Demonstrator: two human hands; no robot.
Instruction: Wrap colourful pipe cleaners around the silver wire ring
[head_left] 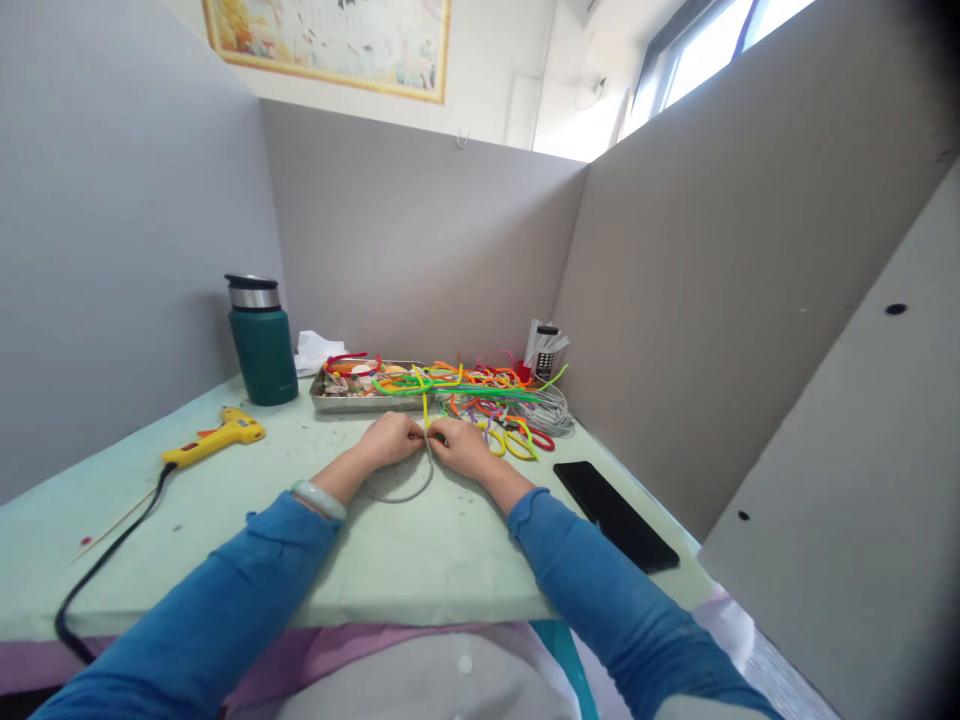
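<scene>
My left hand (390, 438) and my right hand (463, 446) meet at the middle of the pale green table (420, 560), both pinched on a thin grey wire loop (405, 492) that curves back toward me. A yellow pipe cleaner (425, 405) rises from where the fingers meet. Both arms wear blue sleeves, and a pale bangle (319, 499) sits on my left wrist. Just beyond the hands lies a pile of coloured pipe cleaners (495, 400).
A metal tray (352, 400) of small craft bits stands behind the hands. A green flask (262, 340) and a yellow glue gun (214, 438) with a black cord lie at the left. A black phone (615, 515) lies at the right. Grey partition walls enclose the desk.
</scene>
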